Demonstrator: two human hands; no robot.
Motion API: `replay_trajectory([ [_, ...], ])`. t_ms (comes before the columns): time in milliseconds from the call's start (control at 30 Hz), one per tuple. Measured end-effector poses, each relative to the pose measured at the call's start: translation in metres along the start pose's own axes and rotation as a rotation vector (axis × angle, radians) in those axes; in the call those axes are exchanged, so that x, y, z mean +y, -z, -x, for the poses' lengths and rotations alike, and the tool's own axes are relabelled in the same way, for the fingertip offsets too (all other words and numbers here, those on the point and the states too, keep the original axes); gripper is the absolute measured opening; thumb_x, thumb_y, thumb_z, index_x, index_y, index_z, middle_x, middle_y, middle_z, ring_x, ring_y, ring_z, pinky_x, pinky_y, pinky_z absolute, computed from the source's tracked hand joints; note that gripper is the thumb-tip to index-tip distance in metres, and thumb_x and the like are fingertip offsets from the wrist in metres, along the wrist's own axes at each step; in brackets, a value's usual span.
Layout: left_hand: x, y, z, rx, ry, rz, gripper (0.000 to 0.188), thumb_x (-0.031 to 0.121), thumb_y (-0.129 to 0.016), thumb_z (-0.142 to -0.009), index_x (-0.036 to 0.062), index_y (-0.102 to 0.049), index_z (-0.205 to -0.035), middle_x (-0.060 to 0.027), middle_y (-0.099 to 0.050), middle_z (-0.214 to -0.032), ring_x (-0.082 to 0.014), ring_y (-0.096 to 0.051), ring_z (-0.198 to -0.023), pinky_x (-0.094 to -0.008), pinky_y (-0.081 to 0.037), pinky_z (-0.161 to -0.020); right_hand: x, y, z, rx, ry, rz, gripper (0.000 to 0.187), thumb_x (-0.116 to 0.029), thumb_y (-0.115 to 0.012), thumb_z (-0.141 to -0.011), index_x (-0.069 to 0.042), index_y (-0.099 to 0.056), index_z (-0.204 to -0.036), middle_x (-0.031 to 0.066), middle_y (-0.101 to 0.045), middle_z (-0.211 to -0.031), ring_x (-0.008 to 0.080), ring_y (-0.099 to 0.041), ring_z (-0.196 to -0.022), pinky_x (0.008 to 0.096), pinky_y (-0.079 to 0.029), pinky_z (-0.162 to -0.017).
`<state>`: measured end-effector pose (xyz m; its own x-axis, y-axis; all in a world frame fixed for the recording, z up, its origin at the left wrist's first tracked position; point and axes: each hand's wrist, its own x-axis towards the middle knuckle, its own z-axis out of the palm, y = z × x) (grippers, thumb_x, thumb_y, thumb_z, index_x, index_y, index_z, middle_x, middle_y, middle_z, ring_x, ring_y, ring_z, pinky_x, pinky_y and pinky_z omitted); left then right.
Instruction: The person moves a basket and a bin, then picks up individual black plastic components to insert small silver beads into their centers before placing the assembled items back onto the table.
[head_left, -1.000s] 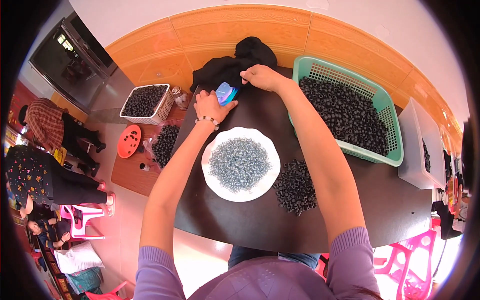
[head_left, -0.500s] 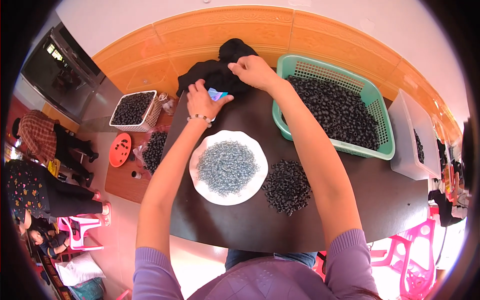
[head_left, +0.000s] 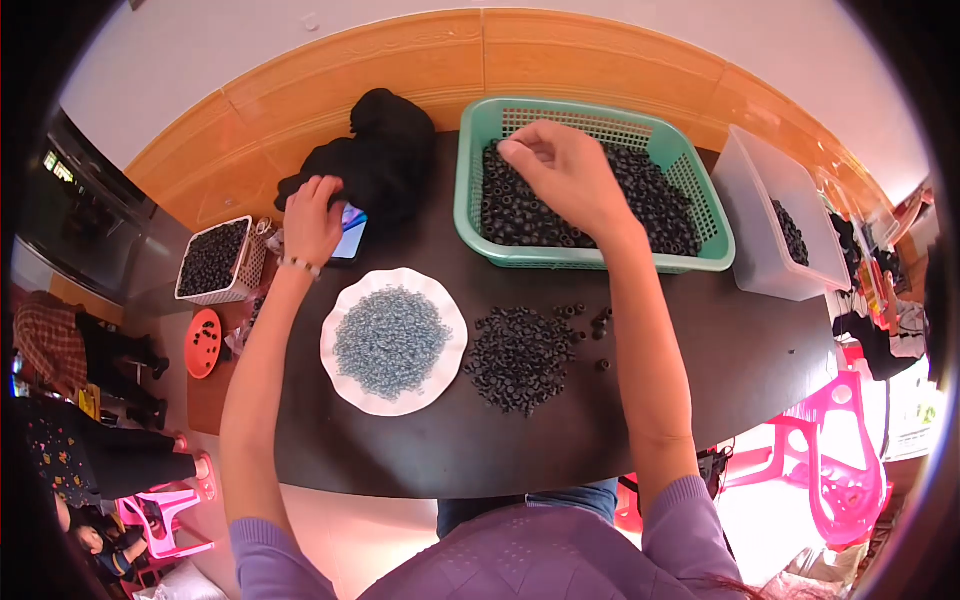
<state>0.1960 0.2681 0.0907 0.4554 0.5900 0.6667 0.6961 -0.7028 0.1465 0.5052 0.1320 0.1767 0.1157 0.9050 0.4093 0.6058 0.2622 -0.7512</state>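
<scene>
Two hands, one phone and a ton of little black rings

So the left hand point(head_left: 312, 222) is over by a phone point(head_left: 350, 240) at the back left of the table point(head_left: 400, 455), just beside some bunched black cloth point(head_left: 390, 150). Fingers loosely curled; can't tell if they're actually touching it. I'd expect the phone to be light, stiff and kinda slick, with breakable glass, so hold it by the long edges. Its long axis looks to run roughly away from the person, but the hand hides a chunk, so don't quote me.

Right hand point(head_left: 570, 182) is above the left half of the green basket point(head_left: 466, 190), fingers bent in, thumb and index tips close together. Can't tell if anything's pinched there. The black pieces point(head_left: 515, 215) under it look like short hollow rings, openings facing every which way. Probably light, firm and tough; I'd pinch one across its outer wall. Basket's long axis goes left to right.
</scene>
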Motion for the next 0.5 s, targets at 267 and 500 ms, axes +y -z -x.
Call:
replay_trajectory([
  [267,0.016,0.016,0.057,-0.181,0.013,0.071,0.020,0.004,-0.065,-0.074,0.0030,-0.057,-0.091,-0.0119,-0.057,-0.089,-0.0327,-0.058,-0.086,-0.0388,-0.047,-0.073,0.028,0.066,0.047,0.178,-0.076,-0.005,0.029,-0.026,-0.063,-0.089,0.003,-0.064,-0.097,0.0038,-0.065,-0.082,0.0099,-0.059,-0.079,0.0250,-0.046,-0.074],
  [500,0.016,0.028,0.060,-0.289,0.038,0.094,0.013,0.013,-0.068,-0.077,0.0032,-0.061,-0.080,-0.0105,-0.059,-0.087,-0.0309,-0.059,-0.087,-0.0369,-0.048,-0.075,0.061,0.101,0.088,0.228,-0.164,-0.044,0.025,-0.018,-0.067,-0.087,0.002,-0.063,-0.103,-0.0017,-0.061,-0.079,0.0044,-0.055,-0.075,0.0198,-0.043,-0.067],
])
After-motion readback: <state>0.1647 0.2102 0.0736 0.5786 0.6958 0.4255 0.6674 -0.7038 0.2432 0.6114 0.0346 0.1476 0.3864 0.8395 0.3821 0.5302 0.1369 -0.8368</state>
